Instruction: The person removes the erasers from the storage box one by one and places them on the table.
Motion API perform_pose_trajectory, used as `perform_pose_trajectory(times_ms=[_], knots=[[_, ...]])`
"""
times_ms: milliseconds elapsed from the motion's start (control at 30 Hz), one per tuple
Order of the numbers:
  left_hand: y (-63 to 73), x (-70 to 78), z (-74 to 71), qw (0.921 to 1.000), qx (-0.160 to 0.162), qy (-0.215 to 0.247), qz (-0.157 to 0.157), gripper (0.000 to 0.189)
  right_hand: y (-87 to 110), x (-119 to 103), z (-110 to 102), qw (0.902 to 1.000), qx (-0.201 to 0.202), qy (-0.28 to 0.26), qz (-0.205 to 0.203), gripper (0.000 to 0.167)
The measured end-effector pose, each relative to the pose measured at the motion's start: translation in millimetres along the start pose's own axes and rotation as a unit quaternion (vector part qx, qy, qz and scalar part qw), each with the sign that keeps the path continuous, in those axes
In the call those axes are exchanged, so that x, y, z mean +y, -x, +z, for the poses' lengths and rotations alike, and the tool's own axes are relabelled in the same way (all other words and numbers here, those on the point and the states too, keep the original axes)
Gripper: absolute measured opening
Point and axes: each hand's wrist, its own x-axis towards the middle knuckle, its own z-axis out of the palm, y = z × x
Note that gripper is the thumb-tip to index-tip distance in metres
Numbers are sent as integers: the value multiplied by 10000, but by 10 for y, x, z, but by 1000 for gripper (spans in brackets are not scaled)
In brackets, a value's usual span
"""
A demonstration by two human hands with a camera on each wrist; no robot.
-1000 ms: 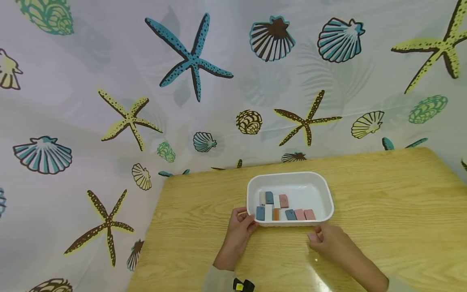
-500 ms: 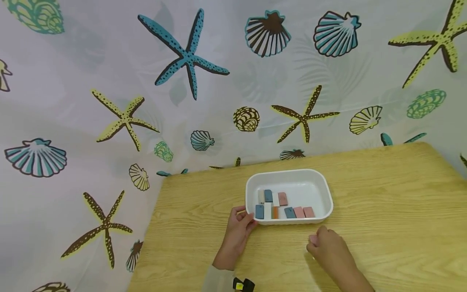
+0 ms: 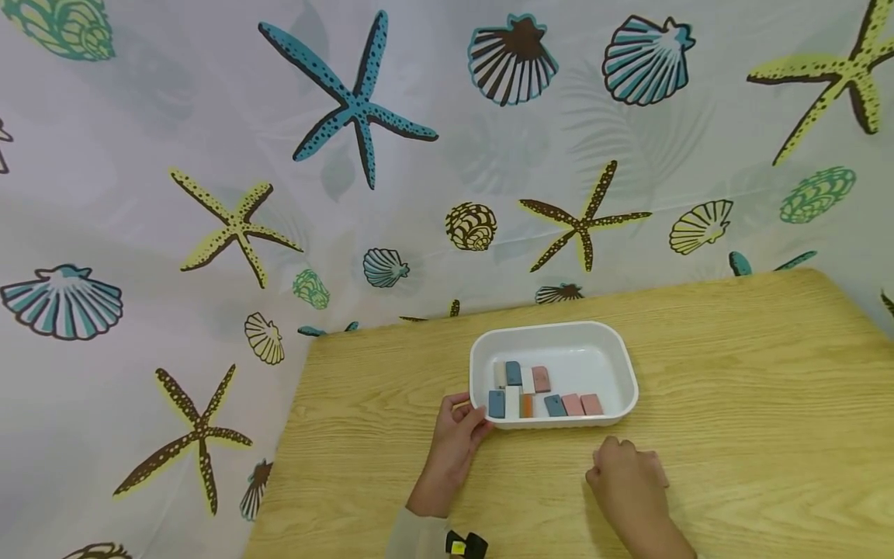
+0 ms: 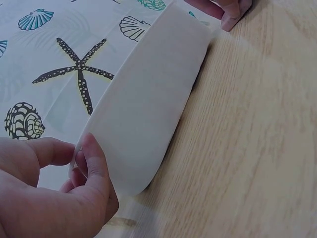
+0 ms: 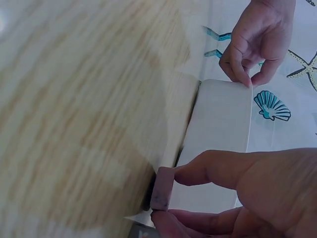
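Note:
A white tray (image 3: 594, 353) stands on the wooden table. In its left part and along its near side lie several small blocks that look like erasers: blue (image 3: 513, 373), white (image 3: 513, 402), pink (image 3: 590, 404) and one with orange (image 3: 527, 406). My left hand (image 3: 455, 439) pinches the tray's near left corner between thumb and fingers. In front of the near right corner, my right hand (image 3: 625, 477) is low over the table. In the right wrist view it pinches a pink eraser (image 5: 162, 188) between thumb and finger. A pink edge shows at its right side in the head view.
The wooden table (image 3: 754, 388) reaches back to a white cloth (image 3: 433, 140) printed with shells and starfish. A dark grey and white piece (image 5: 143, 230) shows at the bottom of the right wrist view, below the pinched eraser.
My right hand has drawn slightly toward me and turned. A pink edge that was hidden now shows at its right side. The left hand keeps its hold on the tray.

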Motion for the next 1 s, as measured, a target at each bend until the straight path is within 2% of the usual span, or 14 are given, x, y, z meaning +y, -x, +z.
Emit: perform_pose_trajectory(times_ms=[167, 300, 767, 900, 1000], knots=[[0, 4, 12, 10000, 28, 31, -20, 43, 12, -17, 39, 9982, 361, 379, -304, 21], [9, 16, 22, 10000, 13, 14, -2, 43, 16, -25, 56, 9973, 429, 474, -354, 19], [11, 1, 2, 10000, 32, -1, -82, 43, 32, -43, 2, 9996, -119, 173, -178, 13], [9, -5, -4, 9999, 54, -32, -78, 42, 39, -82, -101, 9994, -237, 76, -244, 14], [8, 7, 1, 10000, 40, 5, -68, 42, -4, -133, -254, 9976, -565, -327, -213, 13]])
